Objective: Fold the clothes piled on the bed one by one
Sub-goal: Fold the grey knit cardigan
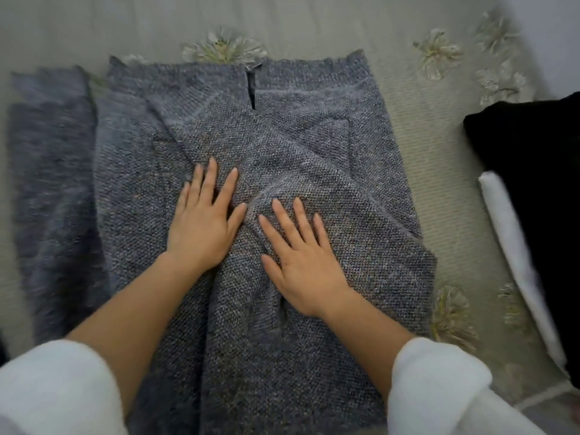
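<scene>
Grey knit, item one: a sweater point(314, 146), laid flat on the bedspread point(439, 152) in the middle of my feed. Its neck end is at the far side and its hem runs off the near edge between the forearms. A short dark slit point(251, 89) marks the neck opening. Two knitted panels lie folded slantwise across the body and cross near its middle. I take them for its arms but cannot be sure. The sweater's left part is blurred.

Item two: left hand point(204, 233), palm down on the sweater, fingers straight, slightly spread, pointing far. It presses the knit and grips nothing.

Item three: right hand point(301, 265), just beside the left and a little nearer, likewise flat with fingers straight and fanned, resting where the panels cross. It holds nothing. The two hands are close but apart.

Item four: white sleeves point(56, 394), pushed up both forearms, at the near corners.

Item five: the bedspread, a pale ribbed weave, with tufted knots point(224, 48) by the sweater's far edge and along the right.

Item six: black garment point(533, 171), on the right, apart from the sweater.

Item seven: white strip point(514, 246), long and narrow, lying against the black garment's left edge. I cannot tell what it is.
</scene>
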### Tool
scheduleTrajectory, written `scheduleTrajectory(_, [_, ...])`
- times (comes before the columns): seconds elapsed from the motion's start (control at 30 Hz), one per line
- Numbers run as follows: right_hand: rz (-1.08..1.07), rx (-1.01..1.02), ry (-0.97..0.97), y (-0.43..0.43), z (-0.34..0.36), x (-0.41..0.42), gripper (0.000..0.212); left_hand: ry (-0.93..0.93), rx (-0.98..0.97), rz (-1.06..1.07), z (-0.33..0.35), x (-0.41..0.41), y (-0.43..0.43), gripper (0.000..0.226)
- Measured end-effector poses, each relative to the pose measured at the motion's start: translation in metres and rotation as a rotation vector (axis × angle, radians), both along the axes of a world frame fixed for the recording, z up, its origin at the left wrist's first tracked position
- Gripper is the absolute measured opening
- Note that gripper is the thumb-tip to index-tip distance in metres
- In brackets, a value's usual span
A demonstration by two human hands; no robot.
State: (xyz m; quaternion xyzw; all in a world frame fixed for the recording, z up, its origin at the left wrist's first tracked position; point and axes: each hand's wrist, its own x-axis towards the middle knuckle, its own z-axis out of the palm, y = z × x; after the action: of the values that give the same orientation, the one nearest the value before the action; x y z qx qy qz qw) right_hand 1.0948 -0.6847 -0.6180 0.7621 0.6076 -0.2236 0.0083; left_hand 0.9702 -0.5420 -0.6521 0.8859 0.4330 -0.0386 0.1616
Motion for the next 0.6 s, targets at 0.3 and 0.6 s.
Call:
scheduleTrajectory(0.3, [0.011, -0.189, -0.096, 0.012, 0.0, -0.001, 0.066, -0.211, 0.016, 0.065, 0.046, -0.051, -0.012, 0.055])
scheduleTrajectory(0.6, [0.036, 0.074, 0.015, 0.032, 0.026, -0.107, 0.066, -0.331, -0.237, 0.921, 0.052, -0.199, -0.007, 0.086])
